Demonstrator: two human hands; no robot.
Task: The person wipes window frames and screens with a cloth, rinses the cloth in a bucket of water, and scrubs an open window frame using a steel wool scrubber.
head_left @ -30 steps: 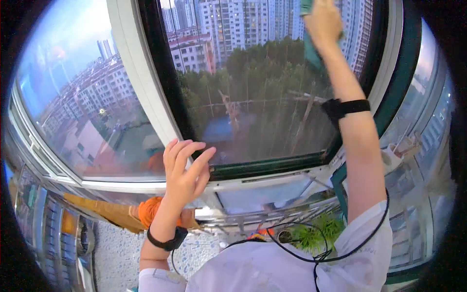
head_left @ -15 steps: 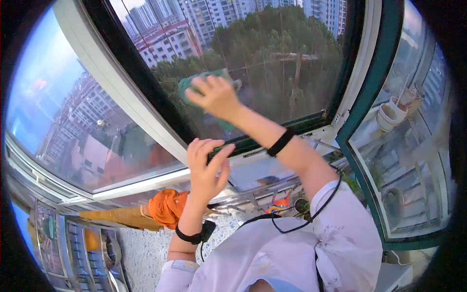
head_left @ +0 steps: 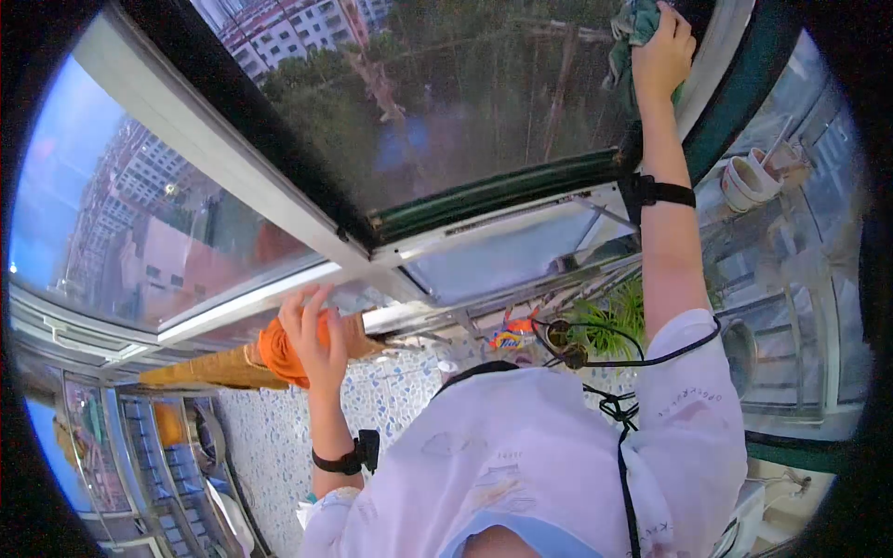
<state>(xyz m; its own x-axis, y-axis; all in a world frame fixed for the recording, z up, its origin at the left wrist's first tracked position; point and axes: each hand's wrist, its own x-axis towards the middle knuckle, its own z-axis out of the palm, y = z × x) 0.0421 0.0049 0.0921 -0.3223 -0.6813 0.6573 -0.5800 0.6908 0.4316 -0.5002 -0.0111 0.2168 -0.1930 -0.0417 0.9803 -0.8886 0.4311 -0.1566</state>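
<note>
My right hand point(head_left: 664, 58) is pressed on a green cloth point(head_left: 635, 26) against the upper right part of the dark-framed window pane point(head_left: 484, 102). Its fingers curl over the cloth. Lower left, my left hand point(head_left: 314, 337) hangs in the air, its fingers spread and slightly bent, nothing in it. Behind that hand lies an orange cloth point(head_left: 277, 353) on a brown covered ledge point(head_left: 200, 370). Each wrist wears a black strap.
A white window post point(head_left: 219, 139) runs diagonally at the left. Below the pane is a sill frame point(head_left: 502, 219). Green plants point(head_left: 625, 321) stand low right, white pots point(head_left: 744, 184) at the right, and a rack point(head_left: 158, 456) lower left.
My right hand has swept the green cloth from the pane's left side to its upper right. My left hand has dropped away from the frame corner, down and left. The view has shifted.
</note>
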